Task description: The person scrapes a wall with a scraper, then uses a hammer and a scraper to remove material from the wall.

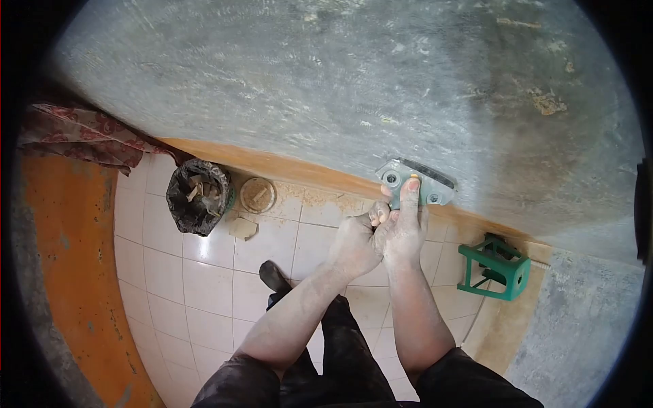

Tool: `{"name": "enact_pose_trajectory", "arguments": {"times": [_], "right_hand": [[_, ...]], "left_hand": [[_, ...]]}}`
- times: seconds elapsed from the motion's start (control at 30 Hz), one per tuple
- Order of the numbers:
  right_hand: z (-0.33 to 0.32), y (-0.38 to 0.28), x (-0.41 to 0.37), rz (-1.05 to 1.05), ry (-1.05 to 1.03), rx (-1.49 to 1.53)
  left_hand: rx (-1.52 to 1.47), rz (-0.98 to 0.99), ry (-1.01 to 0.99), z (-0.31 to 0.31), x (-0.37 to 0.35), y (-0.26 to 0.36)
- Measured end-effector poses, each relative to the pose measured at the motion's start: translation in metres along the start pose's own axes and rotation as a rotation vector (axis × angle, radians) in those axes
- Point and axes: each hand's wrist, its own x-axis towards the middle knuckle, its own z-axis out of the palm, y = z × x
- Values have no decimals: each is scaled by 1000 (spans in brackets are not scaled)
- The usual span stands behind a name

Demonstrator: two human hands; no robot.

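Observation:
Both my hands grip a dusty grey-green wall scraper (427, 190), which has a wide head, two round knobs and a dark strip along its far edge. That far edge is at the grey wall (286, 81); whether it touches cannot be told. My right hand (403, 234) is closed on the handle, its thumb stretched up onto the back of the head. Just to its left, my left hand (357, 245) is wrapped round the lower handle, mostly hiding it. Pale dust coats both hands and forearms.
A bin lined with a black bag (178, 204) holds scraps, beside a round container (258, 196) and a flat pale piece (243, 229). Crumbs litter the tiled floor (265, 248) along the wall. A green stool (500, 268) stands right; patterned red cloth (81, 136) hangs left.

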Motion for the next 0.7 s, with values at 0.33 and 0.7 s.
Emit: {"name": "enact_pose_trajectory", "arguments": {"times": [0.33, 0.7], "right_hand": [[3, -4, -1, -18, -58, 12], [-10, 11, -4, 25, 31, -12]], "left_hand": [[11, 61, -16, -1, 3, -4], [88, 33, -35, 0, -3, -11]]}}
